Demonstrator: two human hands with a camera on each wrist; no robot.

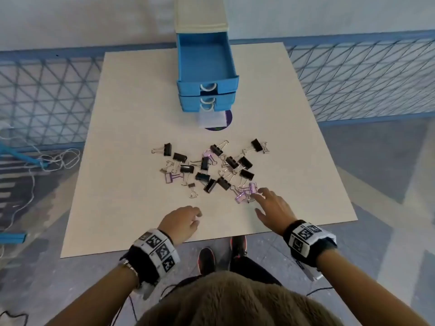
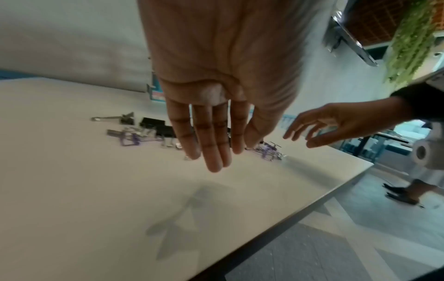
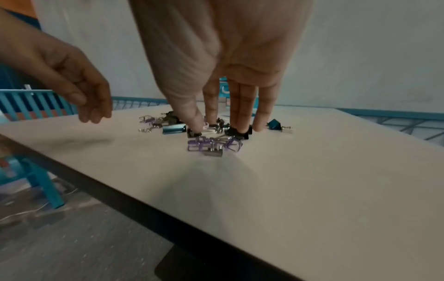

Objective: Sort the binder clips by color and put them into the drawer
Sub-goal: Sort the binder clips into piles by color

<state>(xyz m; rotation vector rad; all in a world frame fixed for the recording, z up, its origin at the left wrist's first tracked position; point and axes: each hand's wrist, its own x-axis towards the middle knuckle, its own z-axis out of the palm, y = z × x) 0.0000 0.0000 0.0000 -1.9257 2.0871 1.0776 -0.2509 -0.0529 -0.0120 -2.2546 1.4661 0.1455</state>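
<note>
Black binder clips (image 1: 226,182) and purple binder clips (image 1: 246,192) lie mixed in a loose pile mid-table. Another purple clip (image 1: 170,178) lies at the pile's left. A blue drawer unit stands at the far edge, its top drawer (image 1: 188,84) pulled out and showing nothing inside. My right hand (image 1: 259,202) hovers with spread fingers just over the nearest purple clips (image 3: 211,145), holding nothing. My left hand (image 1: 196,217) hangs relaxed above bare table in front of the pile, fingers straight (image 2: 211,148) in the left wrist view, holding nothing.
Two lower drawers (image 1: 207,103) sit below the top one. A purple disc with white paper (image 1: 216,121) lies in front of the unit. Blue mesh fencing (image 1: 353,78) surrounds the table. Cables (image 1: 54,161) lie on the floor at left. The table's front edge (image 1: 164,247) is near my wrists.
</note>
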